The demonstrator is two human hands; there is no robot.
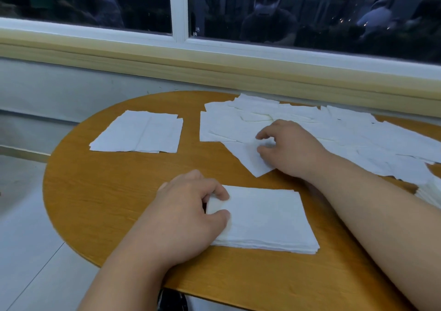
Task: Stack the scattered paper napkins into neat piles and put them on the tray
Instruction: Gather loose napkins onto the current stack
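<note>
A squared pile of white napkins [265,217] lies near the front of the round wooden table [114,191]. My left hand [188,210] grips that pile's left edge, thumb and fingers curled on it. My right hand [291,148] reaches into the scattered napkins [353,131] at the back right and pinches one loose napkin [250,158] that lies at an angle. A second flat pile [138,131] sits at the back left. No tray is in view.
A window sill and wall run right behind the table. A few more napkins [429,191] overhang the right edge. The pale tiled floor [23,215] lies to the left of the table.
</note>
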